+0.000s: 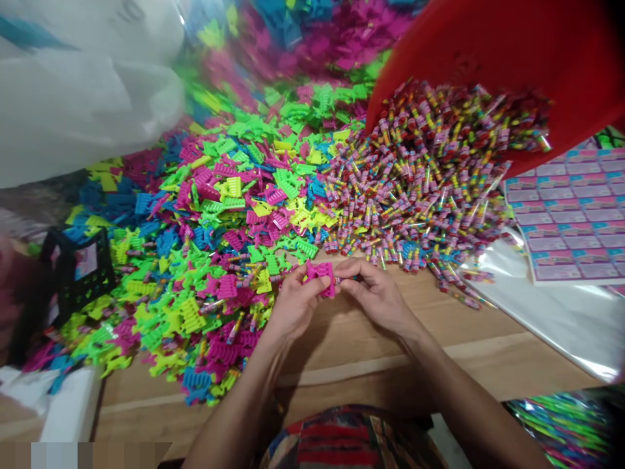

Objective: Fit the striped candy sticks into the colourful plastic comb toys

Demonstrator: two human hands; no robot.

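Observation:
My left hand (293, 303) pinches a small pink ribbed plastic piece (319, 277) just above the wooden table (342, 352). My right hand (375, 293) meets it from the right, fingers closed on the same piece and on a thin wrapped candy stick (349, 278) at its side. Behind my hands lies a wide heap of green, pink, yellow and blue plastic pieces (219, 215). To its right a pile of wrapped candy sticks (420, 182) spills from a tilted red tub (493, 71).
Sheets of printed labels (571, 215) and clear plastic film (561, 312) lie at the right. A black crate (78, 267) sits at the left, white bags (88, 91) behind it. Shiny packets (566, 423) fill the bottom right corner.

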